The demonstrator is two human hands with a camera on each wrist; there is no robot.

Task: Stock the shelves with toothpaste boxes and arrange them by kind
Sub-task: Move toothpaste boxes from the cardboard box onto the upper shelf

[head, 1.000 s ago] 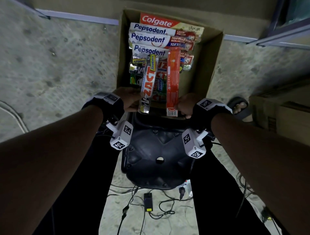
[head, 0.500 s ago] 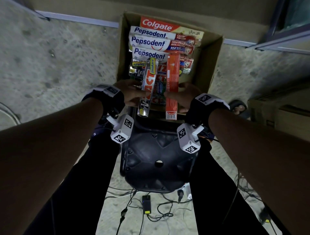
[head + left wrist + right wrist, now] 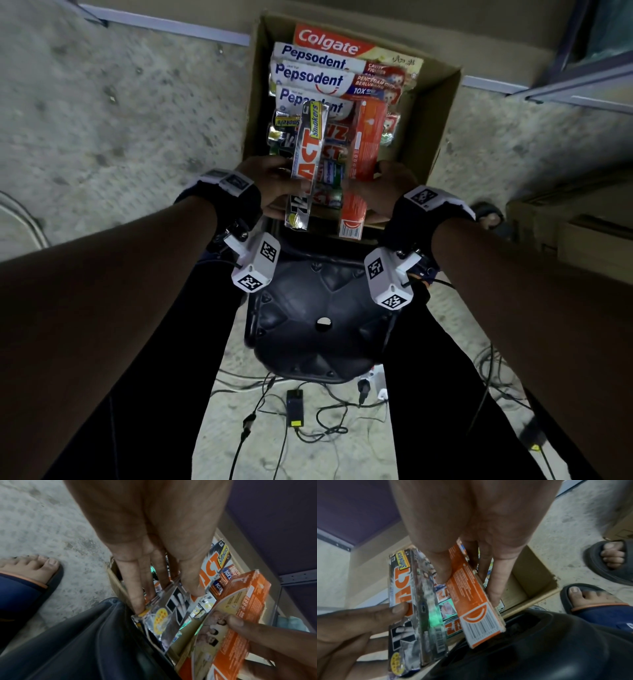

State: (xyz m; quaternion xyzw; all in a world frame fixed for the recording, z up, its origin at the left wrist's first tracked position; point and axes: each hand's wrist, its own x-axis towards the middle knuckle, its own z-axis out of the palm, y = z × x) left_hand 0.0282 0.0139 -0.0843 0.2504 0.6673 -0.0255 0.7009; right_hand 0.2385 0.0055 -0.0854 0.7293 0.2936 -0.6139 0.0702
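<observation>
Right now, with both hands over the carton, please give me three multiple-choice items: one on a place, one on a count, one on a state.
1. Where does the Colgate box lie?
A. at the carton's far end
B. on the stool
C. on the floor

2. How many Pepsodent boxes show their name in the carton?
A. one
B. three
C. five

3. What does the right hand do?
A. hangs idle
B. presses flat on the stool
C. grips the orange box

Answers:
1 A: it lies beyond the Pepsodent boxes, against the far wall.
2 B: three white boxes stacked below Colgate bear the name.
3 C: thumb and fingers close round the orange box, while the left hand grips the silver box; the stool is bare.
</observation>
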